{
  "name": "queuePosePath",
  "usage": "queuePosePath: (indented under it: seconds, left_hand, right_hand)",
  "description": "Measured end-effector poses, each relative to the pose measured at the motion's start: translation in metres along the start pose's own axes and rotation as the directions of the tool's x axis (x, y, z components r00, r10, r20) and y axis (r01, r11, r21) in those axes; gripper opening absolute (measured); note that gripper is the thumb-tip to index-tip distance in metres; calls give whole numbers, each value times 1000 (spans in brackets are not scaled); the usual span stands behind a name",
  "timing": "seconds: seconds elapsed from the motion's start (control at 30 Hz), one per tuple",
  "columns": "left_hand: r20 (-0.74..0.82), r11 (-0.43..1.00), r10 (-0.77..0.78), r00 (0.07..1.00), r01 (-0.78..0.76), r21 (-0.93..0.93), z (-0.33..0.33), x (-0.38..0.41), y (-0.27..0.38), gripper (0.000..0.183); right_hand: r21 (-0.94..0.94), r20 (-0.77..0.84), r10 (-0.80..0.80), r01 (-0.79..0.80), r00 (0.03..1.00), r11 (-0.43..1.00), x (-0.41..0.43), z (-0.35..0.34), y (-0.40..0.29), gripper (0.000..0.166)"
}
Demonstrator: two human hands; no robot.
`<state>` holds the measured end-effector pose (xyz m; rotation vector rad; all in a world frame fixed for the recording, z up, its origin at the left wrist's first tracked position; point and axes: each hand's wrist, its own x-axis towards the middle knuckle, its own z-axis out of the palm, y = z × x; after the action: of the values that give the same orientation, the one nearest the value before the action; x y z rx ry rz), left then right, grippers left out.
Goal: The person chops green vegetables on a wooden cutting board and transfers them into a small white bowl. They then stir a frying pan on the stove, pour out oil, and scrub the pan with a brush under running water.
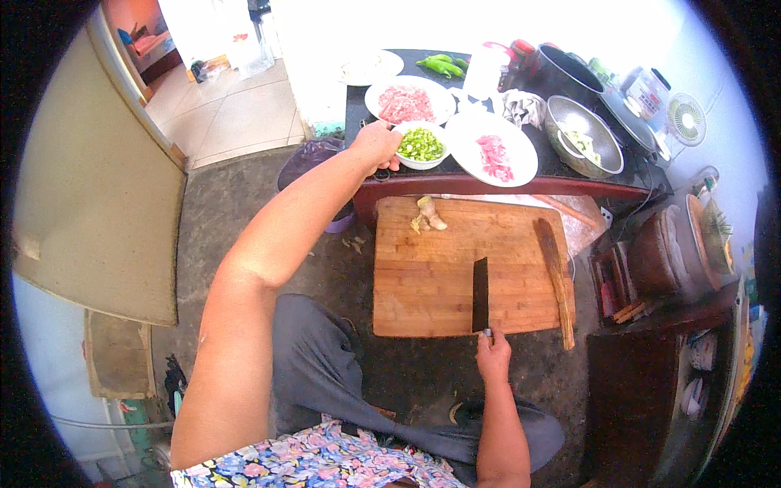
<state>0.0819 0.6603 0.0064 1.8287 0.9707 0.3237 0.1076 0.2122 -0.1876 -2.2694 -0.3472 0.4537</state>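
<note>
My left hand point(379, 148) grips the rim of a small white bowl point(421, 163) of chopped green vegetable point(421, 144), at the front edge of the dark counter. Behind the bowl stands a white plate of minced meat point(406, 104); to its right, an oval white plate point(460, 143) carries sliced pink meat point(494, 158). My right hand point(494, 354) holds a cleaver point(481, 296) by its handle, the blade over the front part of a wooden cutting board point(421, 287). A piece of ginger root point(431, 215) lies near the board's back left corner.
A long rough wooden stick point(556, 280) lies along the board's right side. On the counter point(634, 177) are a metal pan point(586, 137) with pale green pieces, a crumpled cloth point(523, 108), green peppers point(442, 65) and a dark pot point(570, 70). A dark cabinet point(631, 396) stands at right.
</note>
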Motion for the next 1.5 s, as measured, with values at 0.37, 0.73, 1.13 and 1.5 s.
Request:
queuePosePath:
  seconds: [0.37,0.73,1.13,1.5]
  left_hand:
    - [1,987,107,994,-106,123,-9,11,-12,29]
    - [-433,970,196,880,-238,-44,-57,101,-53,40]
    - [-306,880,54,951,-190,-435,-111,197,-77,46]
    - [-470,916,203,859,-337,-220,-83,186,-55,47]
  right_hand:
    - [52,9,-16,16,1000,999,4,4,10,35]
    - [64,44,-60,57,997,996,1,-4,8,32]
    - [137,119,162,-178,980,974,-3,-6,3,33]
    - [78,89,93,-100,992,992,-1,-14,-21,32]
